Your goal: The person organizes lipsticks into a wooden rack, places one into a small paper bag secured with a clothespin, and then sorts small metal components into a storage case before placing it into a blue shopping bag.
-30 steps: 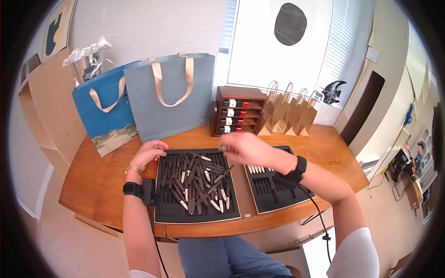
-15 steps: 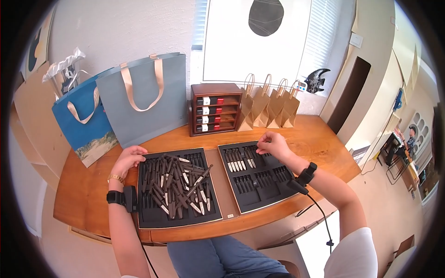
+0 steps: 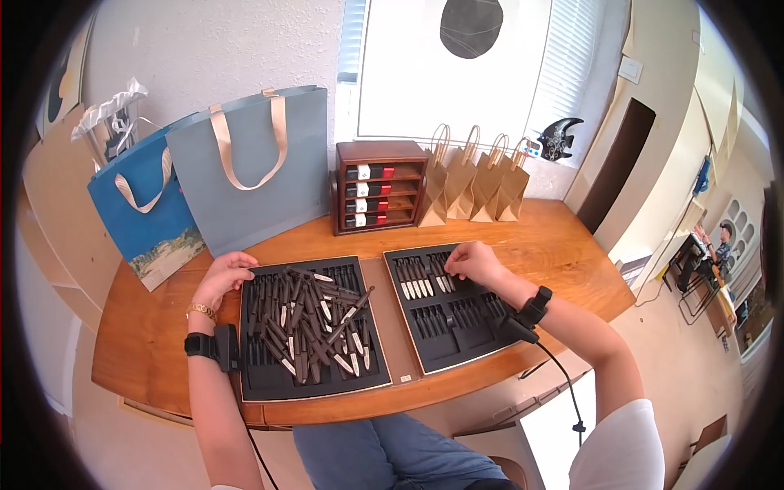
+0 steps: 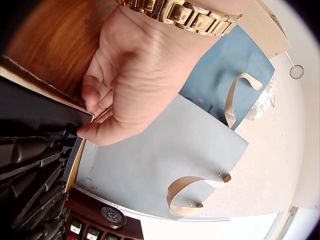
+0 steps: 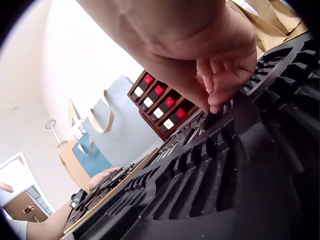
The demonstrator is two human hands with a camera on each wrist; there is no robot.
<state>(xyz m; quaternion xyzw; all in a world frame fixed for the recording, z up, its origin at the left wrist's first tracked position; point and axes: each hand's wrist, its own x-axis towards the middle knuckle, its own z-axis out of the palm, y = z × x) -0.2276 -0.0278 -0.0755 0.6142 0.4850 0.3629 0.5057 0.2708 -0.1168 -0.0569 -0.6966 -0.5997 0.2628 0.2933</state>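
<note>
My left hand [image 3: 222, 278] pinches the far left corner of the left tray [image 3: 249, 384], thumb and fingertips at its rim. Heaped over this black slotted tray are many slim dark pieces [image 3: 306, 314] with pale, blade-like ends. My right hand [image 3: 476, 264] is over the back of the right tray [image 3: 437, 358], its thumb and finger pinching a slim piece in the slots; the fingers mostly hide it. In the right wrist view those fingertips [image 5: 215, 106] are down at the slots. Beside them, a row of similar pieces [image 3: 416, 278] lies in the far left compartment.
Behind the trays stand a wooden rack [image 3: 378, 188] with small boxes, brown paper bags [image 3: 482, 188], a large grey bag [image 3: 253, 180] and a blue bag [image 3: 143, 208]. A brown strip [image 3: 390, 314] joins the trays. A cable [image 3: 563, 384] hangs from the right wrist.
My right hand has moved from above the left tray's far right corner to the right tray, then slightly toward its compartments. The left hand stays at its corner; the head view has shifted.
</note>
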